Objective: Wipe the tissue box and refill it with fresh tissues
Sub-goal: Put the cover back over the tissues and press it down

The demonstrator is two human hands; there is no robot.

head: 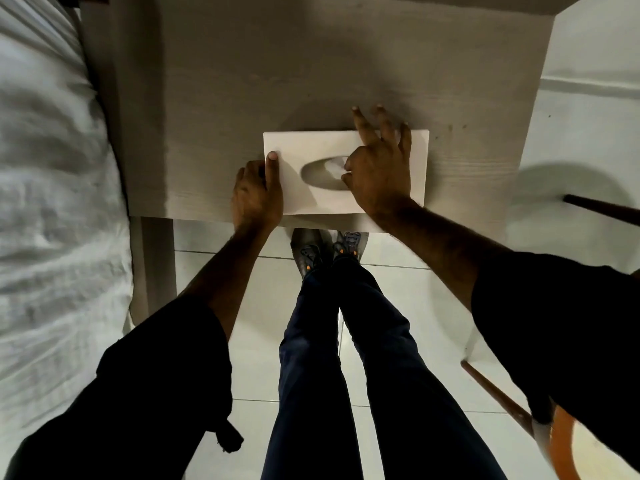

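A white rectangular tissue box (pixel 304 147) lies flat near the front edge of a pale wooden table (pixel 277 74). Its top has an oval slot (pixel 322 174) with a bit of white tissue (pixel 335 165) showing at the slot's right end. My left hand (pixel 258 194) holds the box's left end, thumb resting on its top. My right hand (pixel 381 168) lies over the right half of the box, thumb and forefinger pinching the tissue at the slot, the other fingers spread toward the far edge.
A bed with white rumpled bedding (pixel 48 202) runs along the left, touching the table. White tiled floor (pixel 249 358) lies below, with my legs and shoes (pixel 329 247) by the table's front edge. Brown chair legs (pixel 602 211) stand at the right.
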